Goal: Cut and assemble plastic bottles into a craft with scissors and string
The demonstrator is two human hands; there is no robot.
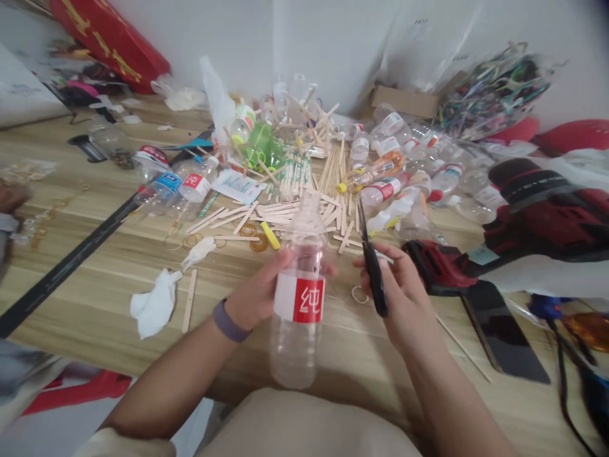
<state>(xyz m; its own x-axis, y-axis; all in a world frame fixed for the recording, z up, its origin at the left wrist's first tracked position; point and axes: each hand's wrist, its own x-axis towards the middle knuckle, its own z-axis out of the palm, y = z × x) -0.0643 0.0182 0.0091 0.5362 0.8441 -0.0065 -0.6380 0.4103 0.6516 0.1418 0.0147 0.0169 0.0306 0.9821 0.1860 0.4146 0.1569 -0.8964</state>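
Note:
A clear plastic bottle point(295, 349) with a red and white label stands upright, without a cap, in front of my body. My left hand point(259, 289) is closed around its upper part from the left, the fingertips showing on its right side. Right of the bottle, my right hand point(402, 289) grips a slim black-handled knife-like tool point(375, 276), its narrow dark tip pointing up and away. The tool is apart from the bottle. A small pale ring point(360, 294) lies on the table between the bottle and my right hand.
Wooden craft sticks point(266, 212) and more bottles point(380, 187) crowd the back. A red and black power tool point(537, 216) and a phone point(507, 330) are at right. Crumpled tissue point(156, 303) and a long black strip point(71, 263) lie left. Another person's hand point(12, 195) shows far left.

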